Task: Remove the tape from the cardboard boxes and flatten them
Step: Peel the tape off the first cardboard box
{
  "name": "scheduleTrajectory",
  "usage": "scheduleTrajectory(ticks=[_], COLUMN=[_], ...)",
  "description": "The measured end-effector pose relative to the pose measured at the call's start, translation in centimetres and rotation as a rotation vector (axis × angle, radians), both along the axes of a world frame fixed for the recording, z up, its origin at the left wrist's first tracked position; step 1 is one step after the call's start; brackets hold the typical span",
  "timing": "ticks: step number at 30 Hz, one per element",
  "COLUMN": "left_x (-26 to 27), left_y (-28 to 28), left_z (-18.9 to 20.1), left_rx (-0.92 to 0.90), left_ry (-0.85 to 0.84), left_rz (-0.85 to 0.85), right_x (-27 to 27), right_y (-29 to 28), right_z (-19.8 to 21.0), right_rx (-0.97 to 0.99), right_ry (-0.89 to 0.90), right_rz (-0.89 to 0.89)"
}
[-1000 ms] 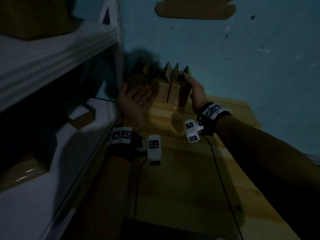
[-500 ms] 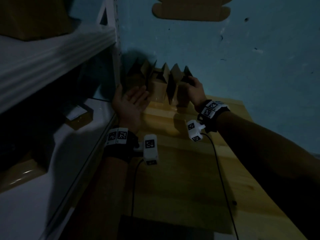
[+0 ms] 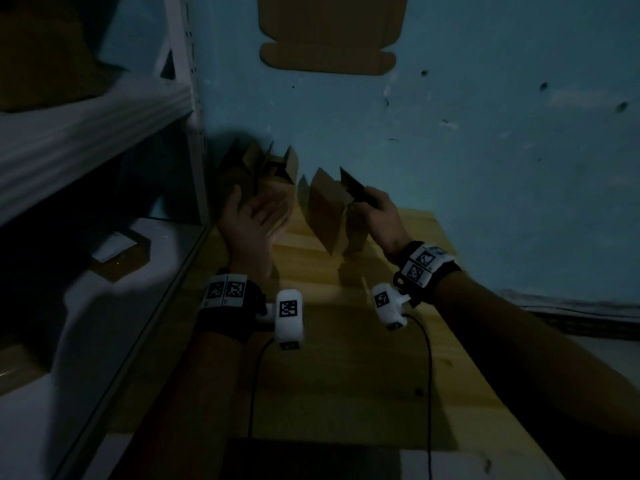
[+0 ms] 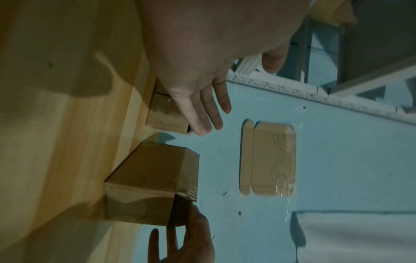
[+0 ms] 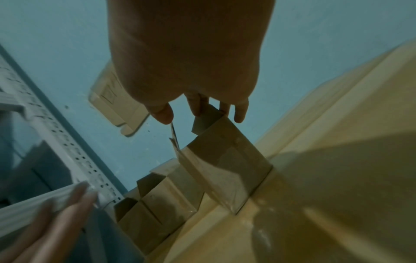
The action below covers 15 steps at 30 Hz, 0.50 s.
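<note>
Head view, dim light: one wooden table [image 3: 346, 341] against a blue wall [image 3: 485, 133]. Cardboard boxes, open-flapped, at the table's far edge by the wall: probably three, the count being unsure in the shadow. One box [image 3: 329, 213] stands tilted, apart from the others, with the right hand [image 3: 377, 209] pinching its upper flap between thumb and fingers. A group of boxes [image 3: 273, 168] sits left of it, in the corner beside one white metal shelf rack [image 3: 86, 133]. The left hand [image 3: 256, 216] has its palm up and fingers straight and spread; it holds nothing and is near the group's front. One flattened cardboard piece [image 3: 329, 32] is stuck high on the wall above the table. Clear tape shines on the tilted box's side in the wrist views.
</note>
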State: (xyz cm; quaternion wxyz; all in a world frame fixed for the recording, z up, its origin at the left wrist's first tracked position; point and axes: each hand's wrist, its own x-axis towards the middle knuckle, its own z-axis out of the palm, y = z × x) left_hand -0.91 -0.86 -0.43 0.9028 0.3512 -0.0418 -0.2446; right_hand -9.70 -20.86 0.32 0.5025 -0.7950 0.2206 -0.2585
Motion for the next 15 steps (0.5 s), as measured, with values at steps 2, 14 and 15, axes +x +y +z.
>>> scheduleTrajectory(ticks=[2,14,15], left_x=[-0.7,-2.8,-2.9], left_y=[-0.6,-2.7,-2.7], left_z=[-0.1,-1.0,-1.0], left_rx=[0.01,0.069,0.073], left_ry=[0.002,-0.011,-0.015], left_rz=[-0.031,-0.117,-0.12], right_x=[-1.7,-7.4,-7.5], right_y=[0.0,1.2,1.2], right_z=[-0.5,-2.1,-2.4], right_rx=[-0.037,-0.126,-0.129], right_ry=[-0.002,-0.061,-0.066], right_rz=[-0.006,-0.028,-0.03])
